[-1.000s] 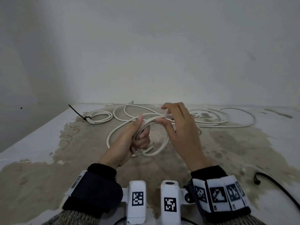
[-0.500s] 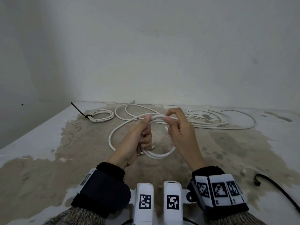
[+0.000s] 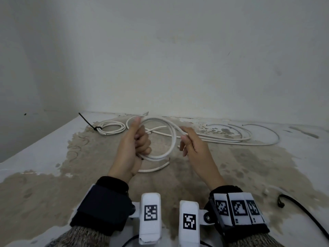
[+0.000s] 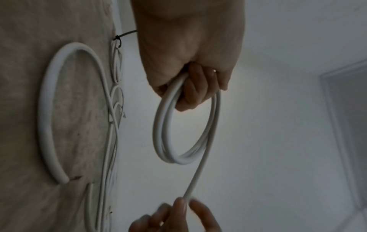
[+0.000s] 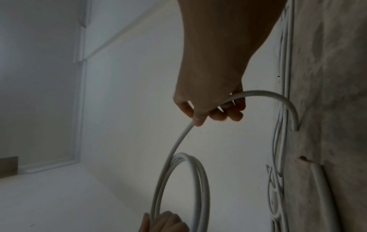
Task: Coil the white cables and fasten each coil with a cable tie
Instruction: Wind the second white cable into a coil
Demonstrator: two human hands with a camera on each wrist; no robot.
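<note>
My left hand (image 3: pixel 135 139) grips a small coil of white cable (image 3: pixel 170 139) in a fist, thumb up, above the table; the left wrist view shows its loops (image 4: pixel 168 125) running through the curled fingers. From the coil the cable runs to my right hand (image 3: pixel 188 139), which pinches it between thumb and fingers (image 5: pixel 198 120). Its tail (image 5: pixel 278 100) arcs from that hand down to the table. Another short white cable piece (image 3: pixel 154 169) lies under the hands. A finished coil (image 3: pixel 112 128) bound by a black cable tie (image 3: pixel 89 123) lies at the back left.
More loose white cables (image 3: pixel 240 134) sprawl across the back right of the stained table (image 3: pixel 53 175), close to the wall. A black cord (image 3: pixel 302 213) lies at the near right. The table's left edge falls off at the far left.
Both hands have risen and drawn apart: the left lifted the coil upright, and the right slid out along the cable to the right, opening a new loop.
</note>
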